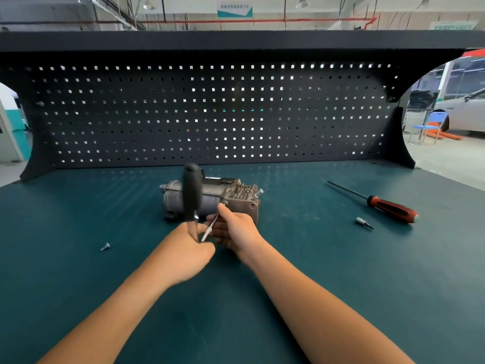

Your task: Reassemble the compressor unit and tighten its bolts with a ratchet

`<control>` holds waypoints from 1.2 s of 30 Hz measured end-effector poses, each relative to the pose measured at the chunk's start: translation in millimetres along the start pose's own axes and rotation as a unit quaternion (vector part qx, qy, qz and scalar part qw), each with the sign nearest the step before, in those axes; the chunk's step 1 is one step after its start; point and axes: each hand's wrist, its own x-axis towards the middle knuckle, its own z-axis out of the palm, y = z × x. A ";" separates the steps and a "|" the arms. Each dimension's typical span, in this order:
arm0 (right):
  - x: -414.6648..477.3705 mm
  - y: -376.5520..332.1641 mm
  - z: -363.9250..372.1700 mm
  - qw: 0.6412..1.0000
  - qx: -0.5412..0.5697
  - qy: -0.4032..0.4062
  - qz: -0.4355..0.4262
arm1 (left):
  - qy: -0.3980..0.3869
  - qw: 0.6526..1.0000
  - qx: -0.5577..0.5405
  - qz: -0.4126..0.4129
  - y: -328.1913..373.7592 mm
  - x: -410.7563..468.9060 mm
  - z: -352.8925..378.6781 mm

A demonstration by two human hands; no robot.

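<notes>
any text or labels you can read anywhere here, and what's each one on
None of it can be read.
Hanging sign near the ceiling, white and teal: a line of characters, too blurred to read.
Label on top of the compressor: print too small to read.
Green sign on the far wall, upper right: too blurred to read.
Screwdriver and ratchet: no markings visible.
</notes>
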 end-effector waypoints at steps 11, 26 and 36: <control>3.6 3.5 0.0 1.000 0.001 -0.018 0.010 | -0.051 0.950 -0.292 -0.094 -14.3 -0.5 3.7; -1.6 11.1 -2.9 0.998 -0.032 0.015 -0.057 | -0.046 0.795 -0.593 -0.120 -3.8 6.6 5.3; -2.0 3.7 2.6 0.992 0.120 -0.032 0.028 | -0.028 0.865 -0.492 -0.091 -1.8 8.1 3.2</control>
